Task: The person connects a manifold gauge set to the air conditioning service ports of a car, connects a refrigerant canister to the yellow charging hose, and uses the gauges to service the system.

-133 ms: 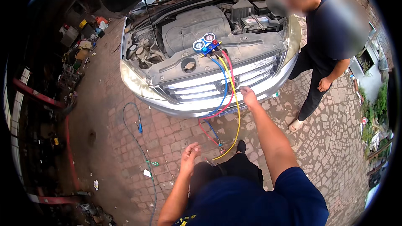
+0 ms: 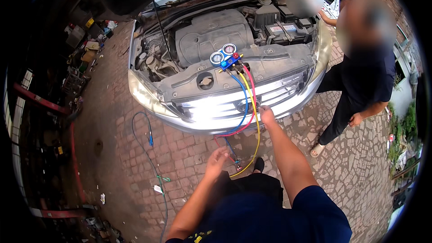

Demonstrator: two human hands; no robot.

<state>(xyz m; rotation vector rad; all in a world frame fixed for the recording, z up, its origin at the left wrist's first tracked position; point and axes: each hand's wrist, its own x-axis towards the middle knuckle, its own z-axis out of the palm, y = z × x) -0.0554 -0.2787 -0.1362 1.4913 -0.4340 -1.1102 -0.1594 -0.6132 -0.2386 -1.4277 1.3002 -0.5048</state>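
A blue manifold gauge set with two round dials rests on the top front of a silver car's open engine bay. Its blue hose, red hose and yellow hose hang over the grille to the ground. My right hand is just right of the hoses at grille height, fingers loosely bent; whether it touches them is unclear. My left hand hangs above the paving, near the lower red hose, with fingers curled apart and nothing visible in them.
Another person stands at the car's right front corner, one hand near the fender. A cable with blue clamp lies on the paving at left. Red lift parts and clutter line the left side; plants are at right.
The car and gauges appear slightly lower in view. The other person has shifted right, with an arm now raised toward the fender. My left hand is higher and further right.
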